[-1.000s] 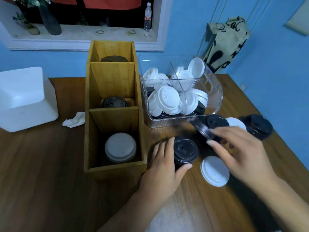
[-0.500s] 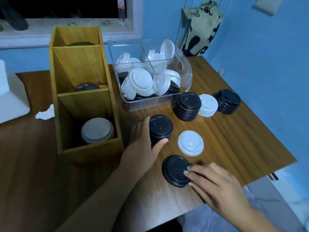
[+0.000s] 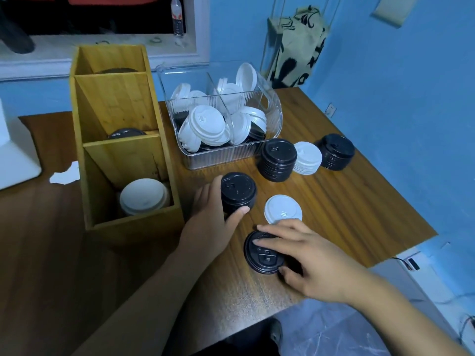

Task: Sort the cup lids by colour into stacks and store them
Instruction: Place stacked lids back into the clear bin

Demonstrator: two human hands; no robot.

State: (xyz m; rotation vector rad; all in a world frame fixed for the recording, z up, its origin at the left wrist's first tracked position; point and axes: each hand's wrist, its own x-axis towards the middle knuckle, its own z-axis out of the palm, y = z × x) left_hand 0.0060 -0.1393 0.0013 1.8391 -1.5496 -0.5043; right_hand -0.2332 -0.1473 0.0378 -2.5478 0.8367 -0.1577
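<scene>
Surface: wooden table [image 3: 347,214], brown grain, its right and near edges in view.
Grip: left hand [image 3: 213,219] wraps the short black stack [image 3: 237,192] standing on the wood.
Just right of grip: single white lid [image 3: 282,208], lying flat.
Nearer than grip: single black lid [image 3: 262,260], flat under the right hand [image 3: 316,263] fingers.
Left of grip: wooden organiser [image 3: 128,227], just beside the hand.
Beyond grip: clear bin [image 3: 218,158].
Beyond and right: tall black stack [image 3: 279,160], white stack [image 3: 308,158] and far black stack [image 3: 336,151], in a row.
Far left: crumpled paper [image 3: 65,173]; white box [image 3: 15,155].
</scene>
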